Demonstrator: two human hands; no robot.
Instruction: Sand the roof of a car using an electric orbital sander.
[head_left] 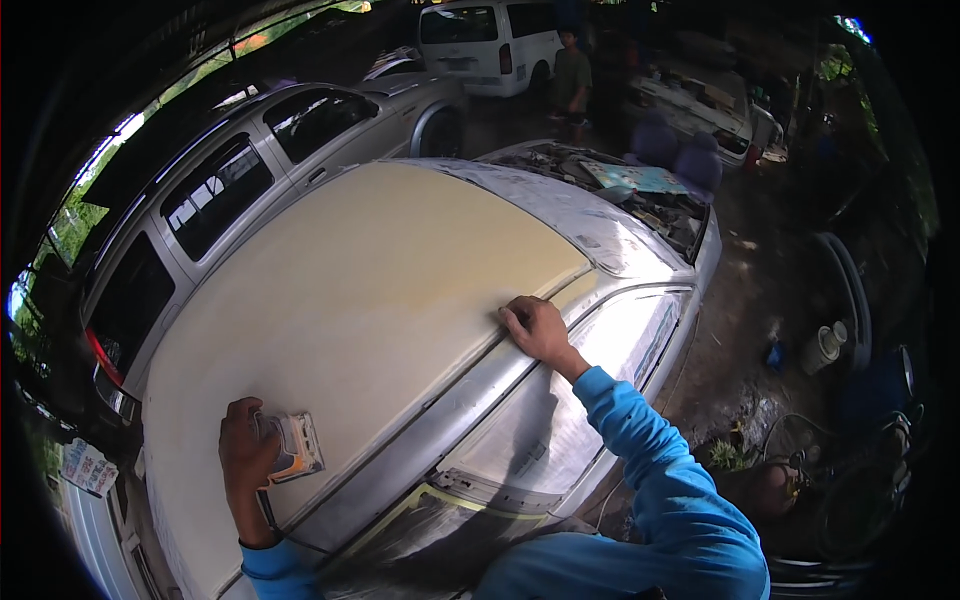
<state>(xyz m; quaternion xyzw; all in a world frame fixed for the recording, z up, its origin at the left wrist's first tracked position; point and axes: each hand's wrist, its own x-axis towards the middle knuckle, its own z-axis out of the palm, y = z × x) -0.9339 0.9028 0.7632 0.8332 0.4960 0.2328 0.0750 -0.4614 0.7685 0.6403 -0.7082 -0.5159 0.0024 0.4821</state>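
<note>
A car roof (400, 250), pale yellow in the middle and whitish with dust toward its near side, spreads out before me. On its near left part my left hand (248, 450) grips a palm sander (300, 445) that has a square pad and orange and dark markings. Farther right, my right hand (540, 330) rests at the roof's side edge by the dark gutter strip (440, 395). Its fingers are curled under, and whatever may be inside them is hidden. Below that edge are the grey-white side windows (520, 440), apparently covered, with yellow-green tape (440, 490) along one frame.
A silver vehicle (230, 200) stands close along the far left side. The engine bay (640, 195) of my car is uncovered, with parts lying in it. Beyond are a white van (490, 45) and a standing person (572, 80). Buckets (823, 348) and hoses (800, 420) lie on the right-hand ground.
</note>
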